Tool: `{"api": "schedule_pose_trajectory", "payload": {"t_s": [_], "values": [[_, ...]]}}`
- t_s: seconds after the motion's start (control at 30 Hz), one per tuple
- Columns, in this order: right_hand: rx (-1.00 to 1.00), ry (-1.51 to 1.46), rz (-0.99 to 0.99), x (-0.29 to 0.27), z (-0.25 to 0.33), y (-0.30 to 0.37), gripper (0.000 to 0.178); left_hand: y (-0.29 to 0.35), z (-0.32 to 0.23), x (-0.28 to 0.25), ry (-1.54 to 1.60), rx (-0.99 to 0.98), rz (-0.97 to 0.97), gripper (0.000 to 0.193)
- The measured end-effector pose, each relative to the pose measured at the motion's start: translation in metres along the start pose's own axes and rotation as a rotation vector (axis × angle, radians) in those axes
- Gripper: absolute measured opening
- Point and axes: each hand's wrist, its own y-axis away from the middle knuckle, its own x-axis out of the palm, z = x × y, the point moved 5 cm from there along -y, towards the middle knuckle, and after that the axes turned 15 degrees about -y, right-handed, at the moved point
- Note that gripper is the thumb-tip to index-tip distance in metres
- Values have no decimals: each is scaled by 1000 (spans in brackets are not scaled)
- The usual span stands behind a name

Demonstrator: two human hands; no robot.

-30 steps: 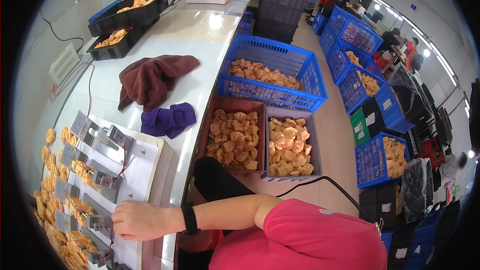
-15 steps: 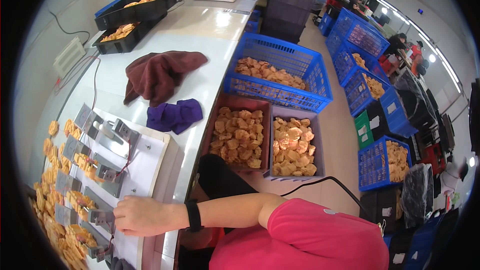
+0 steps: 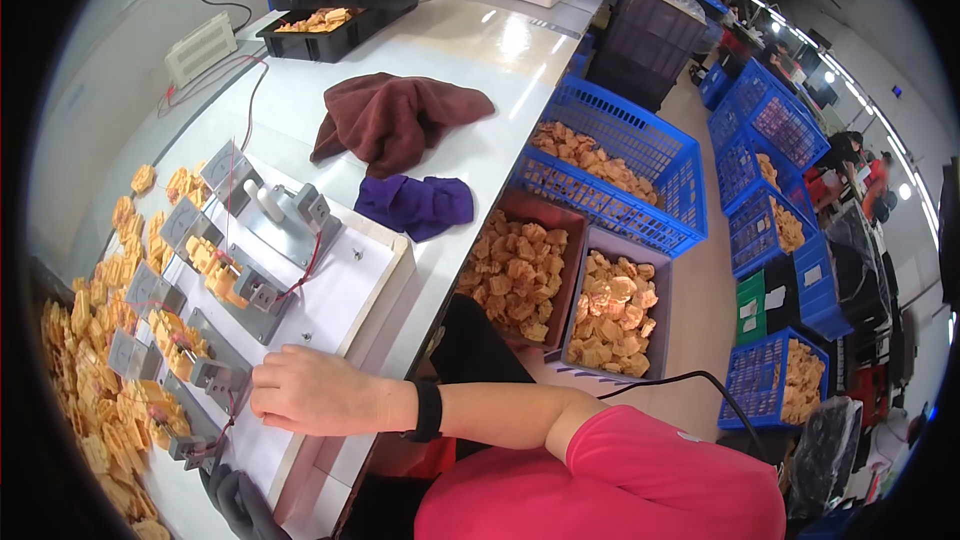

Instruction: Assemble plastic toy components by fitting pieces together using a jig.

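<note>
My right hand [image 3: 310, 390], bare with a black band at the wrist, rests on a white board [image 3: 355, 290] with its fingers curled beside a grey terminal block [image 3: 220, 380]. Whatever the fingertips may pinch is hidden. Several grey metal clamp fixtures stand in a row on the board, some with a yellowish ribbed piece [image 3: 212, 268] seated in them. A white-handled lever [image 3: 270, 205] is on the farthest fixture. Thin dark red wires run from the blocks. At the lower edge lies a dark grey glove shape [image 3: 240, 505]; whether my left hand is in it cannot be made out.
Many loose yellowish pieces [image 3: 100, 410] heap along the board's left. Behind are a purple cloth [image 3: 415, 205], a brown cloth [image 3: 395, 120] and black trays [image 3: 330, 40]. Beside the table stand a blue crate [image 3: 680, 180], a red bin [image 3: 565, 270] and a grey bin [image 3: 655, 320] of pieces.
The whole view has shifted, so the table and fixtures appear farther right. My right hand stays by the same terminal block, its fingers still curled.
</note>
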Motion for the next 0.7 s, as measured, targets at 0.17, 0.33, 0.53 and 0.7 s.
{"api": "schedule_pose_trajectory", "payload": {"t_s": [0.17,0.33,0.53,0.7], "values": [[-10,3,-7,-1,0,0,11,-1,-3,0,5,23,-22,13],[-7,14,-4,-2,1,-1,11,-1,-6,0,21,0,-1,12],[-6,11,-2,-4,1,0,11,-1,-6,1,25,-42,22,12],[-1,2,-7,-5,1,1,12,0,-4,3,75,-59,16,12]]}}
